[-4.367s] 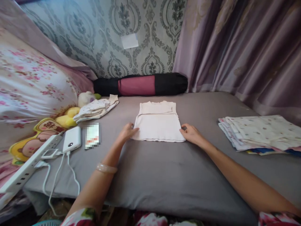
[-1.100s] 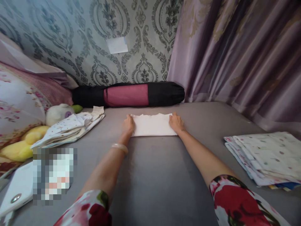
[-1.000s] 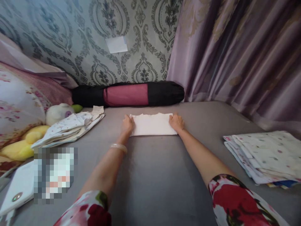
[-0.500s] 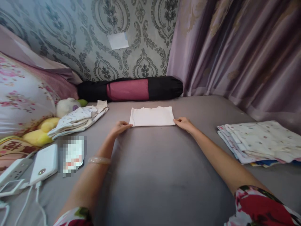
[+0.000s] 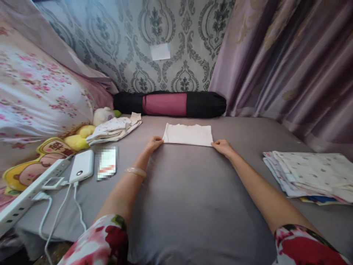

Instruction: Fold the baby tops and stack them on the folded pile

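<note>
A folded white cloth garment point(image 5: 188, 135) lies flat on the grey bed sheet point(image 5: 193, 198), its near edge straight and its far edge uneven. At its near left corner, my left hand point(image 5: 154, 143) pinches the fabric between thumb and fingers. My right hand point(image 5: 223, 146) grips the near right corner in the same way. A pale bangle point(image 5: 135, 171) circles my left forearm. What kind of garment it is cannot be made out.
Folded patterned clothes point(image 5: 311, 173) are stacked at right, and a smaller clothes pile point(image 5: 116, 128) lies left. A power bank point(image 5: 82, 165), a power strip point(image 5: 30, 193) with cables and a blurred-out object point(image 5: 107, 163) sit at left. A black and pink roll point(image 5: 165, 104) lines the wall.
The camera view has turned to the left, so the scene sits farther right. Both hands still hold the cloth's near corners, and the cloth looks much the same.
</note>
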